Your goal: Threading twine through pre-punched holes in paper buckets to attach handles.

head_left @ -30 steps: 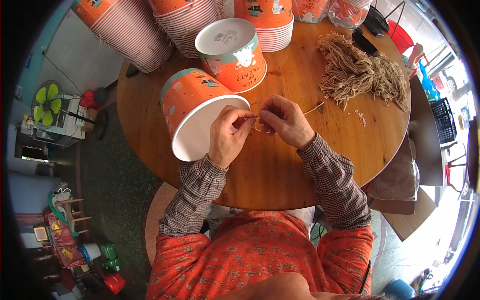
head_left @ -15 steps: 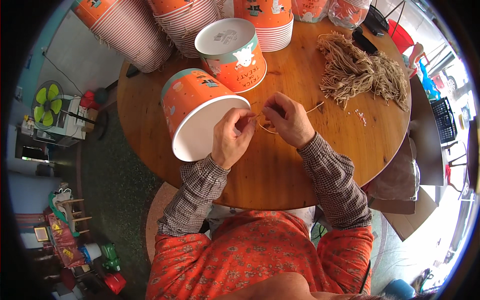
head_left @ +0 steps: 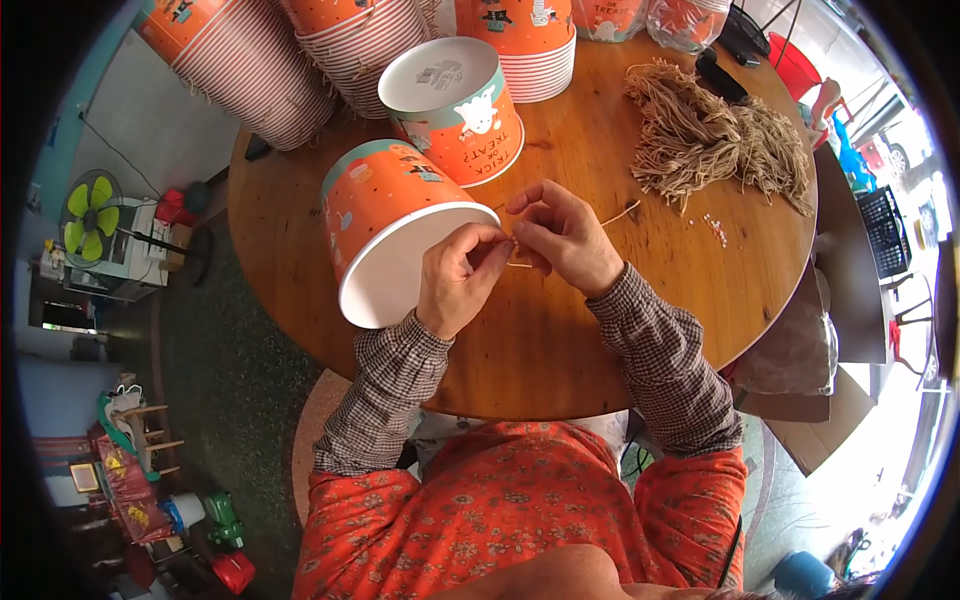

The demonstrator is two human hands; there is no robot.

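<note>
Where fingers (head_left: 497,243) pinch cord (head_left: 620,212), tipped bucket (head_left: 385,225) alongside.

Round wooden table (head_left: 560,340) carrying everything. Orange paper bucket (head_left: 385,225) lying on side near front edge, open mouth facing person. Second bucket (head_left: 455,105) sitting upside down just behind it. Stacks of buckets (head_left: 300,50) crowding far rim. Heap of tan cords (head_left: 715,140) sprawling at right. Black object (head_left: 720,75) lying beyond heap.

I see a round wooden table (head_left: 700,290), dark speckled floor (head_left: 230,380), green fan (head_left: 88,205) at left, daylight at right.
</note>
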